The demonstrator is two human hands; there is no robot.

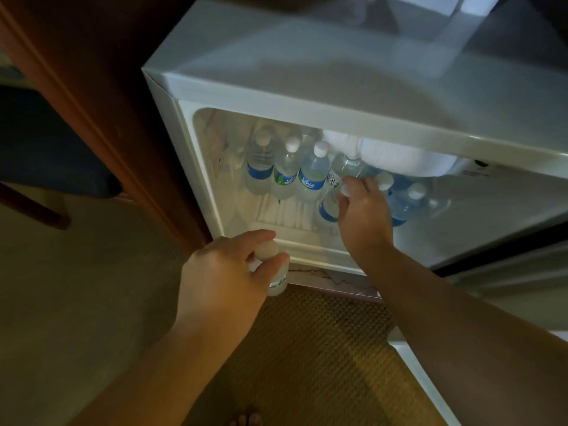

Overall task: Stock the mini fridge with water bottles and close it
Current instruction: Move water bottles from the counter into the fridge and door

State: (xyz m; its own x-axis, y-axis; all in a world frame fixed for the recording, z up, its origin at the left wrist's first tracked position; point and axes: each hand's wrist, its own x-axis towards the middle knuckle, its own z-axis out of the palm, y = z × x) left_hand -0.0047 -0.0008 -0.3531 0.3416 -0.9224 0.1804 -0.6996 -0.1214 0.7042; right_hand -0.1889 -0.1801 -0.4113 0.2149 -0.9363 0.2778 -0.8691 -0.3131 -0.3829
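The white mini fridge [307, 87] stands open, its lit inside facing me. Several clear water bottles with white caps stand in a row at the back [287, 170], and more lie or lean at the right [405, 201]. My right hand [362, 210] reaches inside and grips the cap end of a blue-labelled bottle [328, 207] standing near the front. My left hand [227, 272] is outside, just below the fridge's bottom lip, and holds a small bottle [276, 281] by its white cap, the body hanging down.
The open fridge door [430, 382] juts out at the lower right. A dark wooden cabinet panel [92, 103] stands left of the fridge. Frost or a white freezer box [399, 155] hangs at the top right inside. Woven flooring [322, 348] lies below, my toes at its edge.
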